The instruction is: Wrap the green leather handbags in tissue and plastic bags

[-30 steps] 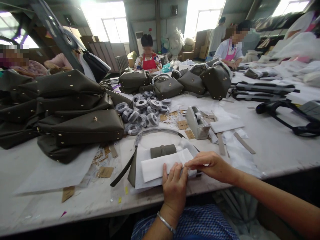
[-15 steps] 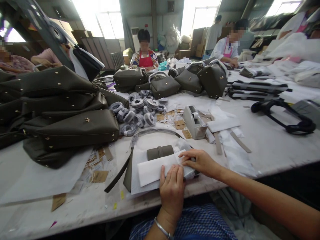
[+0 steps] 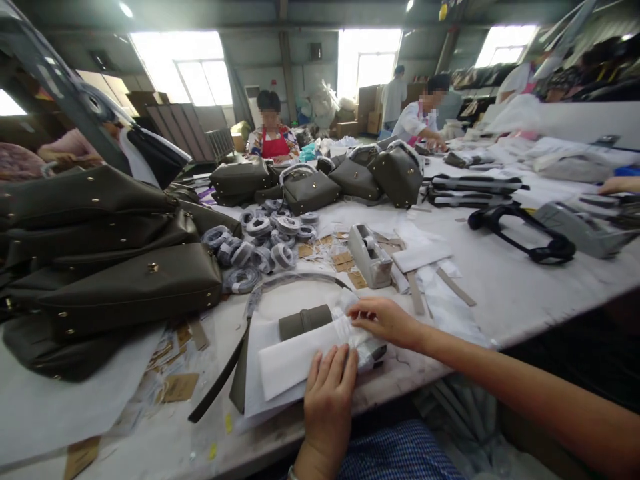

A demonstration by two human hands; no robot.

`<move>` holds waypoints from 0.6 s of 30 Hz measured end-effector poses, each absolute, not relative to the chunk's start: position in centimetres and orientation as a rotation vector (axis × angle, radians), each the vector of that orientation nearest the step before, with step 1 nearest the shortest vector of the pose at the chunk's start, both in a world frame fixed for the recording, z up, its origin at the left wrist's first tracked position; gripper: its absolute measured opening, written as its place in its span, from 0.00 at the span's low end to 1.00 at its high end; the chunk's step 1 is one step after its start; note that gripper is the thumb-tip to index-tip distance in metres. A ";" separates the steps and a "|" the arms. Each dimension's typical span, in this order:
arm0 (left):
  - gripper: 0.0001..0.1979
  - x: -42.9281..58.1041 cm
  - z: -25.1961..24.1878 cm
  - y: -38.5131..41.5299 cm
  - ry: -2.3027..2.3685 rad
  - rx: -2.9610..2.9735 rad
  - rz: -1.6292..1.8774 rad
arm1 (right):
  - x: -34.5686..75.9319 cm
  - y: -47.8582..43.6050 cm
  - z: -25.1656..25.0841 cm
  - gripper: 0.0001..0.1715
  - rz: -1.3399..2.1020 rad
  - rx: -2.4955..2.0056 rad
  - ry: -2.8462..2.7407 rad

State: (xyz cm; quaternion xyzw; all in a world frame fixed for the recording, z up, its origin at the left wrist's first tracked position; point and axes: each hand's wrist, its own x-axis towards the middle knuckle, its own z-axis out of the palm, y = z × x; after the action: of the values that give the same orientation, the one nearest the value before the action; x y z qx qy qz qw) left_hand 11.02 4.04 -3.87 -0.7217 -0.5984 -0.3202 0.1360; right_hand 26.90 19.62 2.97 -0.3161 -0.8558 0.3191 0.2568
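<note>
A dark olive handbag (image 3: 239, 380) lies on the table before me, mostly hidden under white paper. Its strap handle (image 3: 295, 279) arches away from me, partly in clear wrap. On the paper rest a short olive leather piece (image 3: 306, 323) and a folded white packing sheet (image 3: 290, 363). My left hand (image 3: 330, 393) lies on the sheet's near edge, fingers stretched out. At the sheet's right end, my right hand (image 3: 383, 321) pinches the crumpled white material with bent fingers. Grey wrapped material (image 3: 370, 353) shows below the right hand.
Olive bags (image 3: 130, 287) are piled at left, with more bags (image 3: 310, 192) across the table. Beyond my work lie grey wrapped coils (image 3: 283, 255), a tape dispenser (image 3: 371, 257) and brown tags (image 3: 343, 260). A black-handled tool (image 3: 520, 233) lies right. Several people work around.
The view has tilted up and shifted right. My right hand has drawn the sheet's right end into creases, while my left hand stays flat on the sheet.
</note>
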 end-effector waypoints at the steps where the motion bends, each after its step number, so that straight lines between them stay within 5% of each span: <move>1: 0.17 11.1 -3.9 4.1 -1.732 -2.079 -0.938 | 27.6 20.7 3.6 0.08 0.829 -0.946 -2.216; 7: 0.17 11.3 -4.3 4.2 -1.730 -2.040 -1.028 | 30.9 30.2 6.6 0.11 0.952 -1.535 -1.575; 18: 0.17 11.5 -4.9 4.6 -1.703 -1.977 -1.145 | 29.7 36.9 7.5 0.13 1.736 -1.707 -1.222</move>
State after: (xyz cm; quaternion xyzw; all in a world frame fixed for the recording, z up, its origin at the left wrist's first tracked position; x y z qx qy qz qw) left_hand 11.50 4.61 -4.91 -0.6864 -0.5913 -0.3975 0.1455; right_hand 29.68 36.94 7.51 -0.6129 -0.4390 0.6234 0.2072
